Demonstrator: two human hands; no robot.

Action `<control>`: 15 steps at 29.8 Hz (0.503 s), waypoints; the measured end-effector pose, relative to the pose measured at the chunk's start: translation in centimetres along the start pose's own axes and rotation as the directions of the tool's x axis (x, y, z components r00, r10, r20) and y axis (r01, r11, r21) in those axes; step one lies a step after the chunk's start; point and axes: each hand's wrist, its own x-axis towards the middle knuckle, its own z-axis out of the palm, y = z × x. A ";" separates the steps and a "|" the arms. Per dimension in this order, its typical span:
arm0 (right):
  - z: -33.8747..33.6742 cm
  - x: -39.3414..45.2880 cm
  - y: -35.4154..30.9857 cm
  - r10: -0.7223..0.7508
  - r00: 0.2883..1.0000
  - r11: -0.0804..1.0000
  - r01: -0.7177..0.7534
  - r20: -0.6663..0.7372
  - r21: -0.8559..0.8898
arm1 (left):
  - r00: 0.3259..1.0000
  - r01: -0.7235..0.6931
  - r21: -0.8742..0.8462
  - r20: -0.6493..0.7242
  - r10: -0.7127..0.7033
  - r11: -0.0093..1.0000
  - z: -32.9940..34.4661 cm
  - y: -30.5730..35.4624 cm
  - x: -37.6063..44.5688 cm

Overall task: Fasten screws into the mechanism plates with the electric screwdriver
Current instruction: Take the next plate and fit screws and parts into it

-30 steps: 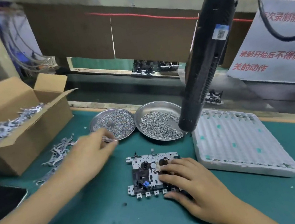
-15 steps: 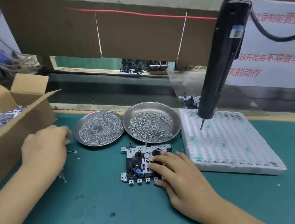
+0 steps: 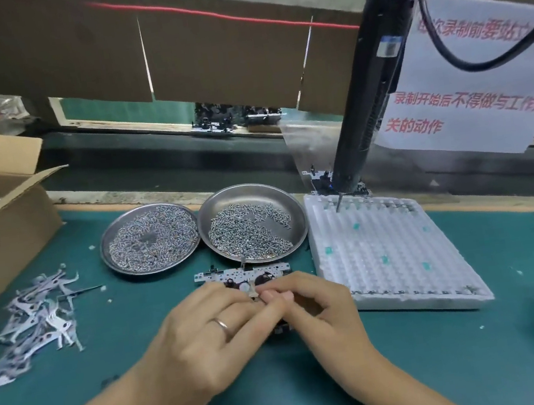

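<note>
My left hand (image 3: 208,337) and right hand (image 3: 319,310) meet over the mechanism plate (image 3: 241,274), which lies flat on the green mat (image 3: 414,369) just in front of the two steel dishes. Fingertips of both hands are curled inward and pressed together, pinching a small metal lever piece (image 3: 253,290) against the plate's middle; only the plate's far edge shows past them. A ring (image 3: 221,324) sits on a left-hand finger.

The left dish (image 3: 149,240) and right dish (image 3: 251,226) each hold loose screws. The electric screwdriver (image 3: 367,95) hangs untouched from above, tilted, its bit tip over the far corner of the white foam tray (image 3: 389,254); a blue-and-white label on its body is too blurred to read. Stamped metal levers (image 3: 37,318) lie scattered at left beside an open cardboard box (image 3: 1,214).

Behind, a white sign (image 3: 466,83) bears red Chinese print, partly legible: "录制开始后不得做与工作…关的动作".
</note>
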 end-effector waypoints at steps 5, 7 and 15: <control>-0.4 0.1 0.4 -0.054 0.998 0.997 0.051 -0.043 -0.053 | 0.990 0.134 -0.121 -0.017 -0.137 0.984 1.2 -0.3 -0.6; -0.3 0.3 0.8 -0.096 0.993 0.991 0.089 -0.072 -0.095 | 0.940 0.329 -0.245 -0.007 -0.341 0.912 1.1 -0.2 -0.5; -0.2 0.5 2.1 -0.126 0.986 0.978 0.105 -0.111 -0.181 | 0.553 0.786 -0.512 0.332 -0.764 0.347 -0.1 -1.0 -0.5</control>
